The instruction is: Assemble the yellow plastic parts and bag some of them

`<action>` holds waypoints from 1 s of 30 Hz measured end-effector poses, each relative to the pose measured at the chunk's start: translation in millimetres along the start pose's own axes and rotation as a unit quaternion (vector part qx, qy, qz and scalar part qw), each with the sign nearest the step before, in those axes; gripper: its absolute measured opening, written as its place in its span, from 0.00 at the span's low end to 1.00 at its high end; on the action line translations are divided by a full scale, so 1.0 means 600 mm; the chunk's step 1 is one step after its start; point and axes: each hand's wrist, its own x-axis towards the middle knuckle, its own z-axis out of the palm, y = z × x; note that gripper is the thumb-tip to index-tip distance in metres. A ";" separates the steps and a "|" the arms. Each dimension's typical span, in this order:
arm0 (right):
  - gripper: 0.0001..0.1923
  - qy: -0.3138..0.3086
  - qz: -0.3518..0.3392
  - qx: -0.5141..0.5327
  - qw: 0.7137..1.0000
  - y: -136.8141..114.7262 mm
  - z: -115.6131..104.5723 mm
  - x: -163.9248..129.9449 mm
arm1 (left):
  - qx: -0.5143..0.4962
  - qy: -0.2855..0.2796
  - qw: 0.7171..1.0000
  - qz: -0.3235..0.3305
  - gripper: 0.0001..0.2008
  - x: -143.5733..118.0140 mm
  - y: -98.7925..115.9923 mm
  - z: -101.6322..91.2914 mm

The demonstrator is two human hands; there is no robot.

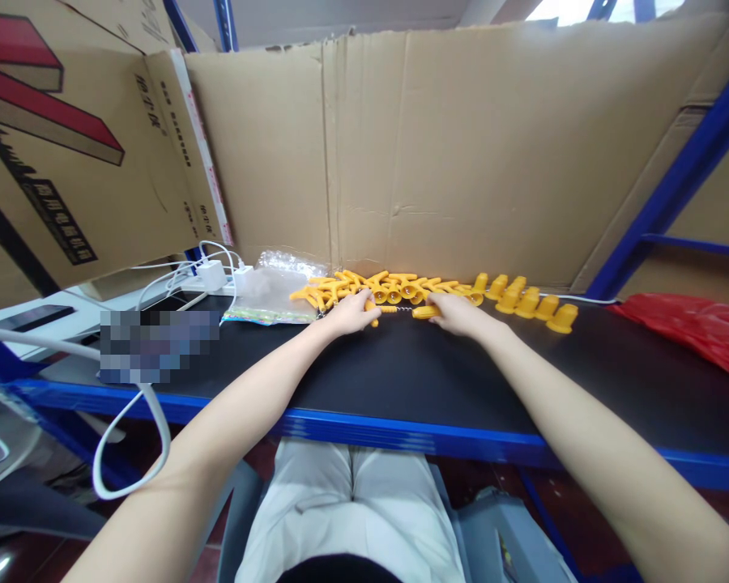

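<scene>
A heap of small yellow plastic parts (394, 287) lies on the black bench top (401, 364) near the cardboard wall. My left hand (351, 314) grips one yellow piece (373, 309) at the heap's front edge. My right hand (455, 312) holds another yellow piece (425, 311). A thin metal spring or screw (399, 308) spans the gap between the two pieces. To the right stands a row of several yellow cap-shaped parts (528, 301).
A clear plastic bag (270, 291) lies left of the heap. White chargers and cables (210, 275) sit at the far left. A red plastic bag (698, 328) rests at the right. Cardboard sheets (462, 154) wall the back. The blue shelf edge (401, 429) runs along the front.
</scene>
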 end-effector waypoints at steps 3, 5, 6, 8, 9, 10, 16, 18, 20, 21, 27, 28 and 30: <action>0.11 0.006 0.014 0.004 1.000 0.004 -0.002 0.000 | -0.030 -0.001 0.999 0.016 0.10 0.000 -0.003 0.001; 0.12 0.007 0.011 0.029 1.000 0.004 -0.003 0.000 | -0.046 -0.002 0.999 0.024 0.10 0.001 -0.004 0.003; 0.12 0.009 0.003 0.050 0.999 0.003 -0.004 -0.001 | -0.053 -0.001 0.998 0.027 0.10 0.001 -0.005 0.004; 0.12 0.020 -0.020 0.104 0.994 -0.003 -0.007 -0.003 | -0.062 -0.002 0.998 0.032 0.10 0.002 -0.004 0.005; 0.12 0.028 -0.035 0.132 0.990 -0.007 -0.009 -0.004 | -0.063 -0.003 0.997 0.035 0.10 0.002 -0.004 0.006; 0.13 0.039 -0.049 0.156 0.986 -0.012 -0.010 -0.005 | -0.058 -0.005 0.998 0.037 0.11 0.002 -0.003 0.006; 0.12 0.087 -0.104 0.211 0.968 -0.026 -0.013 -0.006 | 0.109 0.024 0.993 0.048 0.21 -0.001 -0.006 0.000; 0.13 0.092 -0.111 0.219 0.965 -0.027 -0.011 -0.005 | 0.154 0.019 0.987 0.038 0.22 -0.002 -0.006 -0.001; 0.13 0.098 -0.118 0.226 0.962 -0.027 -0.009 -0.004 | 0.184 0.015 0.982 0.024 0.21 -0.003 -0.004 -0.001; 0.13 0.102 -0.123 0.229 0.960 -0.028 -0.009 -0.003 | 0.196 0.018 0.980 0.018 0.21 -0.004 -0.003 0.000; 0.14 0.141 -0.141 0.240 0.950 -0.028 -0.005 -0.001 | 0.238 0.048 0.970 0.009 0.21 -0.006 0.003 -0.001; 0.14 0.145 -0.145 0.241 0.949 -0.028 -0.005 -0.002 | 0.242 0.049 0.969 0.014 0.20 -0.007 0.003 -0.002; 0.14 0.147 -0.152 0.239 0.948 -0.027 -0.005 -0.003 | 0.250 0.043 0.967 0.028 0.18 -0.007 0.003 -0.003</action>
